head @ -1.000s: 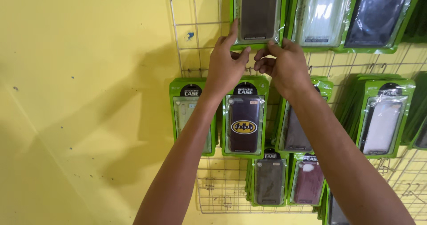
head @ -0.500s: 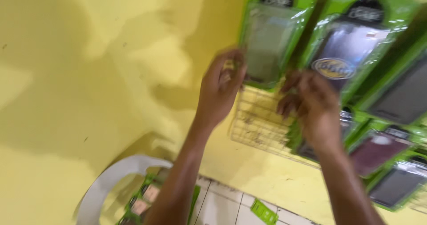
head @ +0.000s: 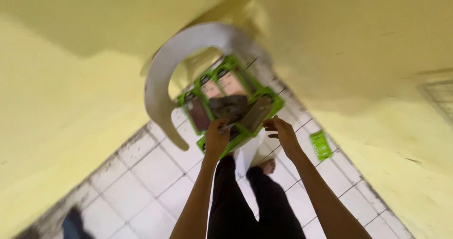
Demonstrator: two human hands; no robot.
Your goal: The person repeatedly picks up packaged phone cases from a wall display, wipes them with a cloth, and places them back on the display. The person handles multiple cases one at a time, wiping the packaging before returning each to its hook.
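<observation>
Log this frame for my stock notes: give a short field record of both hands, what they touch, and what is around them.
left hand: grips the near edge of the pile of green-packaged phone cases
right hand: open, fingers spread, beside the pile, not clearly touching
support: white plastic chair, cases on its seat
floor: white tiles; one green package lies loose
walls: yellow
image: blurred
</observation>
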